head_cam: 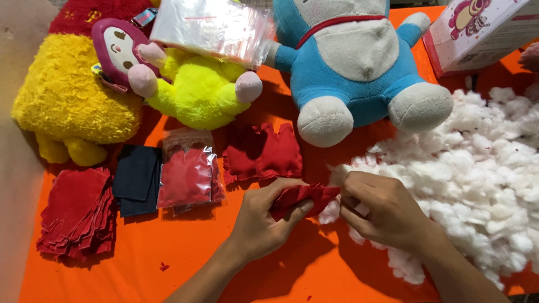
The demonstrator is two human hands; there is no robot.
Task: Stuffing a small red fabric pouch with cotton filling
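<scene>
The step in hand looks like stuffing — a small red fabric pouch (303,197) is held just above the orange tabletop (185,252), right at the near-left edge of the white stuffing heap (477,185). The left hand (268,216) has its grip clenched around the pouch, thumb on top, fingers curled beneath. The right hand (379,210) pinches at the pouch's open end, fingertips closed there with a tuft of white fluff showing beneath — whether it holds the fluff itself I cannot tell. Judging by this, the next move calls for keeping the opening spread while filling is pressed inward. Left of the heap lie finished red pouches (264,154).
</scene>
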